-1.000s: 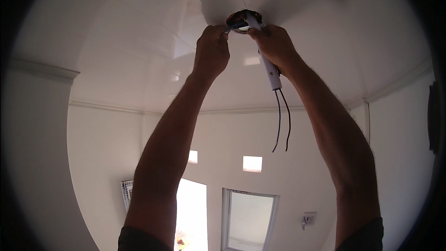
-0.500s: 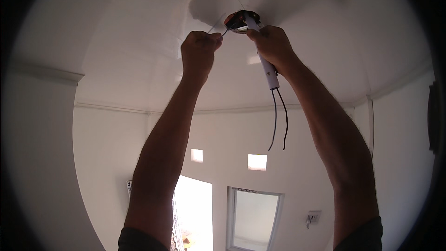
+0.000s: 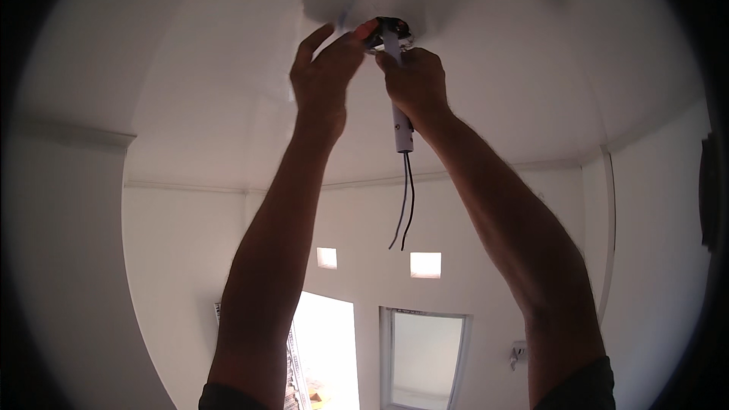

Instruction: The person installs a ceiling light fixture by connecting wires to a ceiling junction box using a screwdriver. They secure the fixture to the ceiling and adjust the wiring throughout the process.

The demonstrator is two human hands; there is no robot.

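Observation:
Overhead, a round hole [image 3: 404,30] in the ceiling shows dark fittings inside. My right hand [image 3: 418,85] is closed around a white metal rod [image 3: 403,135], just below that hole. The rod hangs nearly upright, its top reaching into the opening, with small holes near its lower end. Two thin wires, dark and bluish [image 3: 403,197], dangle from its bottom. My left hand [image 3: 326,76] is raised at the left edge of the hole, fingers apart and fingertips at the rim. Whether a fingertip touches the thin wire there is blurred.
White walls meet the glossy ceiling [image 3: 228,91] along a trim. Two small square openings [image 3: 425,265] sit in the far wall, above a bright doorway [image 3: 326,349] and a framed window [image 3: 427,357]. A wall switch plate [image 3: 519,351] lies beside my right forearm.
My right hand and the rod have moved left, and the rod now hangs straighter. My left hand has risen to the hole, its pinch on the thin wire opened into spread fingers.

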